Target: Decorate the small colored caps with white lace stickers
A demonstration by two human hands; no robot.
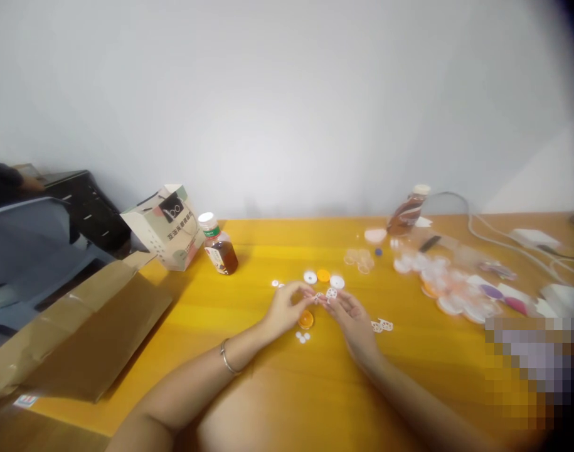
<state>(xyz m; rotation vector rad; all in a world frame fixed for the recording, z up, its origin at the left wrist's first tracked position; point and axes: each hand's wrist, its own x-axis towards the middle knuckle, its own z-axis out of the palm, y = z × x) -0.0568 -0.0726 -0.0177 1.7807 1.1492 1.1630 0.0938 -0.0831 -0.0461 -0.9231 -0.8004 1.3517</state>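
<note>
Between my two hands is a small white openwork cut-out (331,293) with wheel-like round parts. My left hand (284,311) pinches its left end with the fingertips. On its right end, the thumb and fingers of my right hand (355,320) are closed. Just beyond the hands lie a white round piece (310,277), an orange round piece (323,275) and another white one (337,282). Below my left fingertips sits an orange disc (305,319), with small white dots (303,338) nearer me. A similar white cut-out (382,325) lies right of my right hand.
A paper bag (174,235) and a bottle of dark drink (219,248) stand at the left back. Brown cardboard (93,333) covers the left edge. Clear plastic cups (446,289), a second bottle (406,213) and cables (470,216) occupy the right. Another person's hand (31,184) shows far left.
</note>
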